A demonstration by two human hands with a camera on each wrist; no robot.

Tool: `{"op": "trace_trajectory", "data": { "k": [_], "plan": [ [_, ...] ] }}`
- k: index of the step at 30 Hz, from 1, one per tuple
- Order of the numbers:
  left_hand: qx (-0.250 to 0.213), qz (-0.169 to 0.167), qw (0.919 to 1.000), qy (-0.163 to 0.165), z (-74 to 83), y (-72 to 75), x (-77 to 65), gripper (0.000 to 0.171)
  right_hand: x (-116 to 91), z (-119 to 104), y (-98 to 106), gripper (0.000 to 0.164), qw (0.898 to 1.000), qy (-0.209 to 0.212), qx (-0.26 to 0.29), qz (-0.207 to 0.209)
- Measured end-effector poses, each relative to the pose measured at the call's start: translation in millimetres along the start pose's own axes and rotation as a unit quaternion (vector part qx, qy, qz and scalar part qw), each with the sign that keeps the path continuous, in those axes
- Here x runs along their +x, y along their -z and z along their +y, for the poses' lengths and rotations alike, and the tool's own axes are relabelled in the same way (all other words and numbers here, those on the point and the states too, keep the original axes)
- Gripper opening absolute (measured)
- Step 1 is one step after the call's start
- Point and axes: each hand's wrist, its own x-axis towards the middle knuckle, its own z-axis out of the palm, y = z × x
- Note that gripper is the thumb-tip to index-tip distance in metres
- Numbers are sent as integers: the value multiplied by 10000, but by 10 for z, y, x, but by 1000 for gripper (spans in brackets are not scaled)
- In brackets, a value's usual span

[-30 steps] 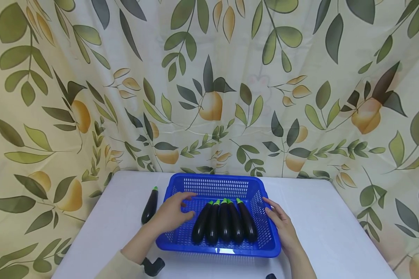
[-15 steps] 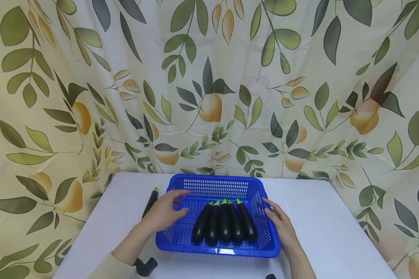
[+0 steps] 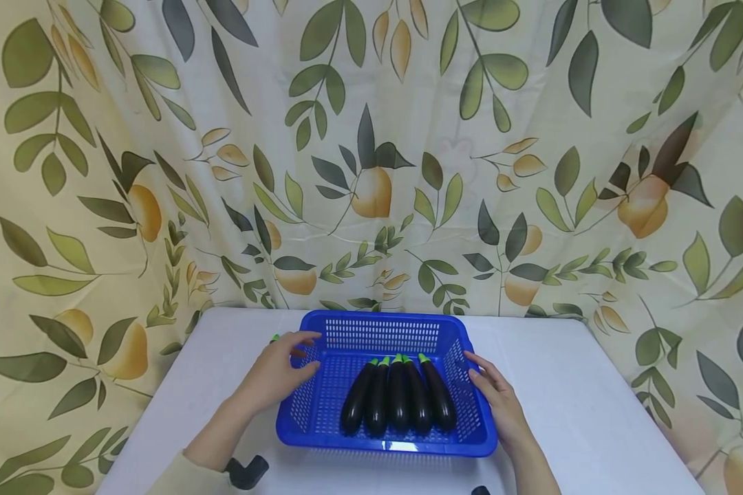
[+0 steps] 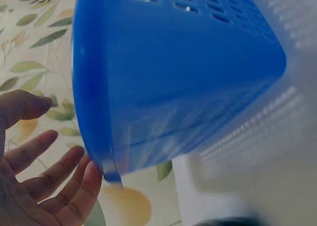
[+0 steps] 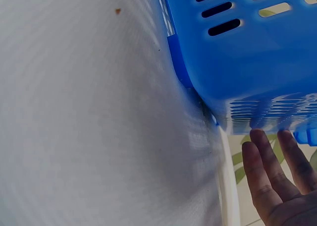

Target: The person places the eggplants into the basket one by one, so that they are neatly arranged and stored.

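Note:
Several dark eggplants (image 3: 399, 399) with green stem ends lie side by side in a blue plastic basket (image 3: 386, 445). My left hand (image 3: 278, 371) hovers above the basket's left rim, fingers spread and holding nothing. In the left wrist view its fingers (image 4: 67, 174) are relaxed near the basket's rim (image 4: 94, 87). Behind that hand lies one more eggplant, mostly hidden, with only its green tip (image 3: 275, 338) showing. My right hand (image 3: 501, 402) rests at the basket's right side, its extended fingers (image 5: 270, 166) reaching the outer wall in the right wrist view.
A white-covered table (image 3: 569, 399) carries the basket. Behind it hangs a curtain (image 3: 371, 261) printed with leaves and fruit. A black wrist-worn device (image 3: 248, 473) sits by the left sleeve, and a small dark object (image 3: 480, 490) shows at the bottom edge.
My left hand has moved left and slightly back, from over the basket's inside to its left rim, covering the outside eggplant. The right hand, basket and eggplants inside stay put.

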Motion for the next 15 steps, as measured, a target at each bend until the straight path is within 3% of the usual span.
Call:
{"op": "trace_trajectory", "data": {
  "k": [15],
  "plan": [
    [197, 215, 9989, 379, -288, 163, 0, 51, -8, -9, 1, 55, 10000, 22, 54, -43]
  ]
}}
